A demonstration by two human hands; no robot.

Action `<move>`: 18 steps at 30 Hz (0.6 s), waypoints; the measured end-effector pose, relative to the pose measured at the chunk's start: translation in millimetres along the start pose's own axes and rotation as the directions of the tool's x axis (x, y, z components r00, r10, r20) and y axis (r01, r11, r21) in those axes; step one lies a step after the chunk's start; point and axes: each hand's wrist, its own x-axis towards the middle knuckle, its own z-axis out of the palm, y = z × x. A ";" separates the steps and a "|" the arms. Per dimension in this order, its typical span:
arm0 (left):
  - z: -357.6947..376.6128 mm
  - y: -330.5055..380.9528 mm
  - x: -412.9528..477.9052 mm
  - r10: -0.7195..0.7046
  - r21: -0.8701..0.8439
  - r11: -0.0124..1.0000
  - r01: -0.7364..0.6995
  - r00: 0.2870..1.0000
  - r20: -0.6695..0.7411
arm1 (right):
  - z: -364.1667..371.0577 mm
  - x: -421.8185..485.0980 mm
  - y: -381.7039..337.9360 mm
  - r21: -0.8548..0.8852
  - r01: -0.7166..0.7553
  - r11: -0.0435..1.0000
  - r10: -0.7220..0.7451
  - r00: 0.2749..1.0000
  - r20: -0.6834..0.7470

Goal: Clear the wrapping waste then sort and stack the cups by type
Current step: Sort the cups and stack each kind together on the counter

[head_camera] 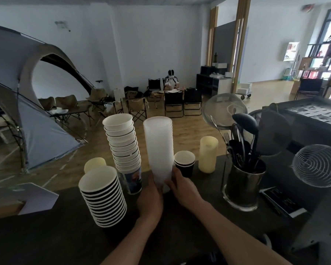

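A tall stack of clear plastic cups stands upright on the dark counter. My left hand and my right hand both grip its base from either side. Left of it rises a leaning stack of white paper cups with a printed bottom cup. Nearer me is a stack of black-banded paper cups. A short stack of black cups sits just right of the clear stack. Cream plastic cup stacks stand at the far right and far left.
A steel holder full of black utensils stands on the right, with a wire skimmer and a mesh strainer beside a grey machine. A white sheet lies at the counter's left edge. A tent and chairs fill the room beyond.
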 end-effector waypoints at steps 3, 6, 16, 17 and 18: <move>4.4 -1.5 7.0 -0.033 0.041 0.999 0.033 0.999 -0.003 | 3.2 8.4 -0.5 0.042 0.000 0.999 0.000 1.000 0.000; 5.8 -4.4 12.6 -0.038 0.019 0.999 0.038 0.999 -0.010 | 6.8 16.3 -0.3 0.063 0.006 0.998 -0.006 1.000 0.006; 7.0 -7.1 16.3 -0.079 -0.047 0.996 0.081 0.996 0.051 | 11.7 19.3 5.8 0.062 -0.011 0.998 0.010 1.000 0.030; 7.3 -8.1 13.0 -0.074 -0.047 0.996 0.077 0.996 0.050 | 10.9 16.5 6.2 0.055 -0.013 0.998 0.012 1.000 0.023; 7.0 -8.7 7.2 -0.066 -0.055 0.996 0.069 0.996 0.055 | 9.9 12.5 7.0 0.044 -0.011 0.999 0.010 1.000 0.014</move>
